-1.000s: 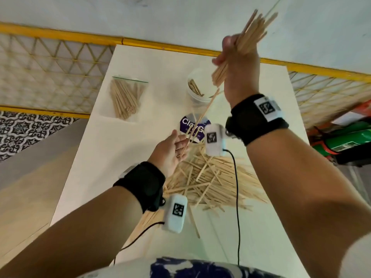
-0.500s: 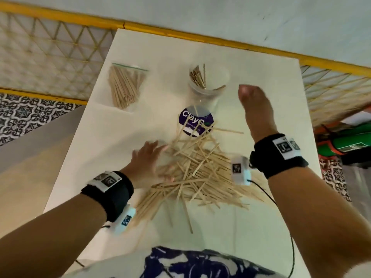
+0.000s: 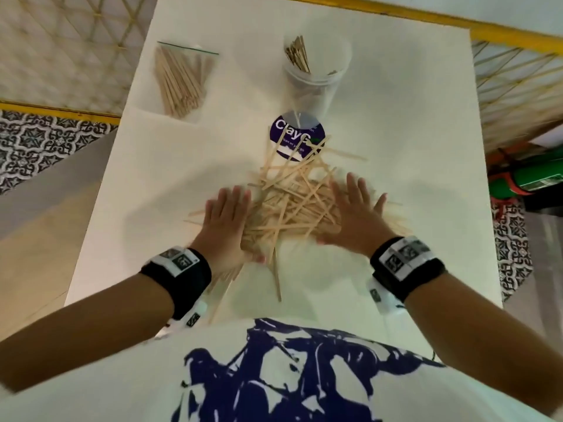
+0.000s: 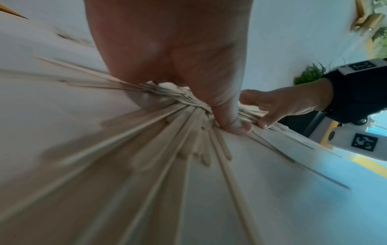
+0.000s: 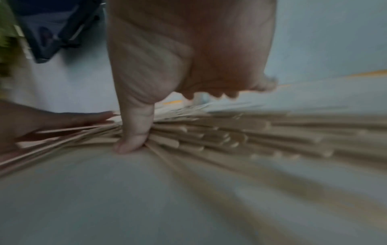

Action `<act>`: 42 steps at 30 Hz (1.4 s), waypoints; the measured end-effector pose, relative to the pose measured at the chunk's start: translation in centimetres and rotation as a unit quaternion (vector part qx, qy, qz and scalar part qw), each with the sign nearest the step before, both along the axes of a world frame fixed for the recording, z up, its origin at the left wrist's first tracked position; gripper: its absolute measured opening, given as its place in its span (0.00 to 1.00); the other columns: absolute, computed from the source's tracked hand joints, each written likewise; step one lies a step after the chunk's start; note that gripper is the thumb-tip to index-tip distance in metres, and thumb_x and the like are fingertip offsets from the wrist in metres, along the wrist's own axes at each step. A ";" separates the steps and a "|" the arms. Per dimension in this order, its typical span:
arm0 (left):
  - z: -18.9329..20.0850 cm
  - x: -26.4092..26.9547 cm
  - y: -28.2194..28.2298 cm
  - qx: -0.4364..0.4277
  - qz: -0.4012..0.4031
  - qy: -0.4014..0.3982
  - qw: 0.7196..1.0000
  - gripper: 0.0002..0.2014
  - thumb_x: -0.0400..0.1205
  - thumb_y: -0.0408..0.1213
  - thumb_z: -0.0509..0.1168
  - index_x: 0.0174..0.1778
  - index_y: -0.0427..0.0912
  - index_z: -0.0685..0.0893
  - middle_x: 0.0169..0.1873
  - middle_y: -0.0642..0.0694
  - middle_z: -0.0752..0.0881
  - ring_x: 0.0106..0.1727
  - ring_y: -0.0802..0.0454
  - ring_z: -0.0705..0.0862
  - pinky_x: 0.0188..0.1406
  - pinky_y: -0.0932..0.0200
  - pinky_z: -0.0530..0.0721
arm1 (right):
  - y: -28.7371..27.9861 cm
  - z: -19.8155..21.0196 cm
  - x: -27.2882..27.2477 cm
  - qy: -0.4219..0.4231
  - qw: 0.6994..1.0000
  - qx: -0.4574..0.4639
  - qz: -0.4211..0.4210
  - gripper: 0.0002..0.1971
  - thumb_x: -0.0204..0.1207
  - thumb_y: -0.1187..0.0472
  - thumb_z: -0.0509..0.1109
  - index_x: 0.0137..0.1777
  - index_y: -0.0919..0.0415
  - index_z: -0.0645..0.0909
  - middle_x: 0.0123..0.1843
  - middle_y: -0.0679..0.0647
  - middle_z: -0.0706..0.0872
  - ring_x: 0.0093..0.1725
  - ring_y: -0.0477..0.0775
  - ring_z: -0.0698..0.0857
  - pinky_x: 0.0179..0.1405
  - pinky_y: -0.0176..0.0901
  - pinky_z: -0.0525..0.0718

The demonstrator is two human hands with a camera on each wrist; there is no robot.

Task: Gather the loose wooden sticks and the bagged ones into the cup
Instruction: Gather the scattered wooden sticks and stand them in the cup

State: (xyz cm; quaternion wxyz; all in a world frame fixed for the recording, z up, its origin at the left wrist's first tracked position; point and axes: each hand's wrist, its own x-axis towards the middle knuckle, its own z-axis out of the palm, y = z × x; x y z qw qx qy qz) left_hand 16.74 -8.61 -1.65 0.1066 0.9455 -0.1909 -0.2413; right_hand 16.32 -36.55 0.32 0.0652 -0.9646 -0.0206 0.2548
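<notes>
Both hands, left (image 3: 226, 220) and right (image 3: 356, 219), lay flat and spread, flanking the sticks (image 3: 289, 205): corralling step. Next, probably squeeze, grip, lift to the cup (image 3: 316, 71).

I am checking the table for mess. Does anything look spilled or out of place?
Yes. Loose wooden sticks lie criss-crossed in a heap between the left hand and right hand; some overlap the purple round sticker. The cup stands upright and the bag lies flat.
</notes>
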 end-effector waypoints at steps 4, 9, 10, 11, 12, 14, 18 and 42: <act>0.8 1.8 -0.1 -0.059 0.001 -0.049 0.997 0.51 0.74 0.58 0.70 0.85 0.40 0.49 0.83 0.38 0.56 0.83 0.38 0.53 0.80 0.49 0.53 | -1.9 0.2 2.3 -0.029 0.999 0.026 -0.012 0.55 0.62 0.33 0.75 0.83 0.58 0.55 0.81 0.61 0.63 0.79 0.69 0.63 0.77 0.67 0.65; 1.3 0.2 2.9 -0.001 0.031 -0.023 0.999 0.64 0.64 0.68 0.72 0.84 0.46 0.38 0.85 0.43 0.45 0.84 0.39 0.44 0.80 0.36 0.47 | -2.0 1.0 2.2 -0.059 0.996 0.019 -0.063 0.49 0.65 0.45 0.80 0.82 0.56 0.58 0.73 0.62 0.72 0.71 0.67 0.70 0.69 0.63 0.74; 1.2 -0.5 3.8 0.025 0.031 -0.002 0.999 0.67 0.61 0.70 0.72 0.83 0.47 0.34 0.84 0.44 0.41 0.84 0.38 0.40 0.79 0.34 0.45 | -2.1 1.2 1.9 -0.057 0.996 0.007 -0.068 0.51 0.63 0.43 0.81 0.82 0.56 0.57 0.74 0.62 0.71 0.72 0.67 0.70 0.69 0.64 0.74; 1.2 -1.1 4.7 0.047 0.033 0.007 0.998 0.69 0.60 0.71 0.72 0.83 0.46 0.34 0.84 0.44 0.40 0.84 0.38 0.41 0.79 0.34 0.47 | -2.2 1.2 1.5 -0.054 0.996 0.000 -0.074 0.52 0.63 0.43 0.81 0.82 0.56 0.57 0.75 0.62 0.70 0.73 0.67 0.69 0.69 0.64 0.74; 1.3 -1.5 5.3 0.056 0.041 0.005 0.998 0.69 0.59 0.70 0.74 0.84 0.43 0.37 0.84 0.42 0.44 0.83 0.37 0.46 0.78 0.35 0.52 | -2.2 1.2 1.2 -0.053 0.996 -0.003 -0.077 0.51 0.63 0.43 0.81 0.82 0.57 0.58 0.76 0.62 0.69 0.73 0.67 0.69 0.70 0.64 0.74; 1.5 -1.8 5.8 0.044 0.069 -0.028 0.996 0.63 0.60 0.64 0.77 0.84 0.39 0.51 0.79 0.39 0.60 0.77 0.34 0.61 0.73 0.38 0.65 | -1.9 1.3 0.8 -0.060 0.995 0.000 -0.082 0.47 0.66 0.45 0.80 0.81 0.57 0.60 0.74 0.62 0.70 0.73 0.66 0.69 0.69 0.63 0.74; 1.4 -0.8 4.3 -0.004 0.086 -0.081 0.993 0.37 0.69 0.51 0.76 0.74 0.44 0.75 0.61 0.38 0.76 0.60 0.34 0.75 0.60 0.42 0.75 | -0.5 1.4 1.6 -0.071 0.994 0.014 -0.083 0.35 0.71 0.52 0.77 0.76 0.59 0.69 0.69 0.62 0.74 0.70 0.65 0.71 0.67 0.59 0.75; 4.2 1.4 -6.8 -0.185 0.320 0.072 0.926 0.13 0.88 0.45 0.52 0.45 0.37 0.68 0.43 0.30 0.82 0.40 0.37 0.79 0.38 0.49 0.73 | -1.9 5.8 4.4 0.034 0.918 0.338 -0.203 0.05 0.82 0.66 0.61 0.56 0.59 0.70 0.40 0.58 0.79 0.32 0.52 0.77 0.32 0.43 0.76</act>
